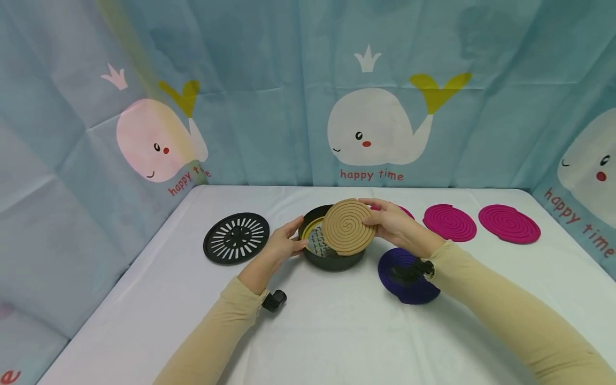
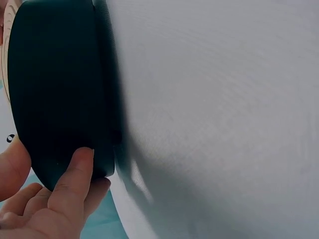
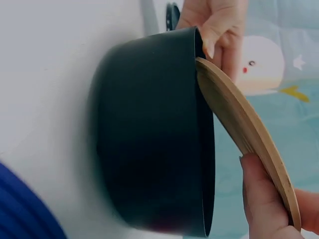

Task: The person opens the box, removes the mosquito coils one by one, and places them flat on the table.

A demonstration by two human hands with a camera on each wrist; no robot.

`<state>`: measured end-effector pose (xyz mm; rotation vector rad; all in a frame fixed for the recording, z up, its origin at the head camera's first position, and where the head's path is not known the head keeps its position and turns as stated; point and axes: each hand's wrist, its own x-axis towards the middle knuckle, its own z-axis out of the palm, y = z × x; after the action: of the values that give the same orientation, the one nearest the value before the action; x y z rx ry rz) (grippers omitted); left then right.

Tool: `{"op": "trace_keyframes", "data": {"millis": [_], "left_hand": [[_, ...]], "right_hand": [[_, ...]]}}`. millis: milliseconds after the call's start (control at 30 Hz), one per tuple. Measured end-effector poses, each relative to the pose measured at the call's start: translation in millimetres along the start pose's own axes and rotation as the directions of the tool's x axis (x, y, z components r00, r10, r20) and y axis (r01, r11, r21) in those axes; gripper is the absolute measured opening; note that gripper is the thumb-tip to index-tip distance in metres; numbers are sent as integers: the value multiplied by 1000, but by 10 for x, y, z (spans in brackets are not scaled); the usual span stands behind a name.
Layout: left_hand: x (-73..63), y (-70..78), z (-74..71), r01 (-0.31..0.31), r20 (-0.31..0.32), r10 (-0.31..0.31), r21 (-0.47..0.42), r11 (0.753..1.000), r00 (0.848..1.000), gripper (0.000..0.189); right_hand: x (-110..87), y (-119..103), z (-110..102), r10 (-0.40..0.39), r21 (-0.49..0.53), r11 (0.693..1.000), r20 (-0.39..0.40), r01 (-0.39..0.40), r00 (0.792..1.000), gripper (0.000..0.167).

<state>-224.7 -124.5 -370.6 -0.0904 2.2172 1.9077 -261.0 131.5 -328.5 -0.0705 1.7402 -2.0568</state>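
A round black mosquito coil holder [image 1: 332, 263] stands on the table, with yellow and a grey mesh visible inside. My left hand [image 1: 281, 245] grips its left side; in the left wrist view the fingers [image 2: 70, 191] lie against the dark outer wall. Above the opening, my right hand [image 1: 393, 223] pinches a tan mosquito coil [image 1: 348, 227] by its right edge. The right wrist view shows this coil [image 3: 249, 124] tilted, its far edge at the holder's rim. The coil hides part of the holder's inside.
The slotted black lid [image 1: 236, 238] lies left of the holder. Magenta coils [image 1: 449, 222] [image 1: 509, 223] lie at the back right, another partly behind my right hand. A dark blue coil [image 1: 409, 289] lies below my right wrist. A whale-print curtain [image 1: 269, 96] hangs behind the white table [image 1: 337, 331].
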Motion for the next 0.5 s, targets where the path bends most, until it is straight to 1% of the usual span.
{"op": "trace_keyframes", "data": {"millis": [133, 500], "left_hand": [[-1, -2, -9, 2, -4, -2, -13, 1000, 1000, 69], [-14, 7, -6, -4, 3, 4, -1, 1000, 1000, 69]], "right_hand": [[-86, -38, -62, -26, -3, 1000, -19, 26, 999, 65], [-357, -88, -318, -70, -74, 995, 9, 71, 997, 64]]}}
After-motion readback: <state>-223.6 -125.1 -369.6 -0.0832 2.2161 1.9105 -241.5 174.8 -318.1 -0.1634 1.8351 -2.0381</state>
